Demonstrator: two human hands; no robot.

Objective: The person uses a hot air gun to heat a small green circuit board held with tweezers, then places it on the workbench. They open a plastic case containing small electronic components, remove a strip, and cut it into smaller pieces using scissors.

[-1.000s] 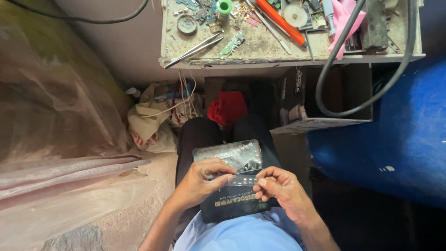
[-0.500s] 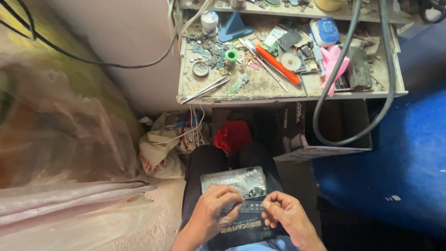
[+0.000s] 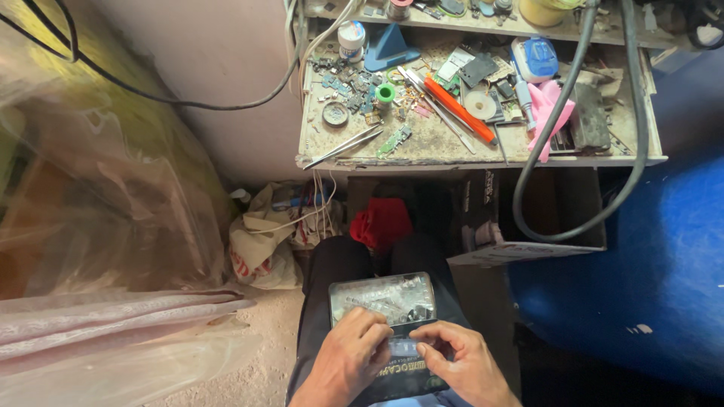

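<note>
Head view: flat dark case (image 3: 392, 354), clear-lidded, small parts inside.

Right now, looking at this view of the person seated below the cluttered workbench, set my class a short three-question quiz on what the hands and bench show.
1. True or false: both hands rest on the shallow clear plastic tray of small metal parts on the lap.
2. Which lies on the dusty workbench? A) orange-handled tool B) yellow hammer C) glass bottle
3. Fill in: a thick ____ cable loops down over the bench's front edge.

Key: 1 true, the left hand and right hand both touch its near edge. 2 A. 3 black.
</note>
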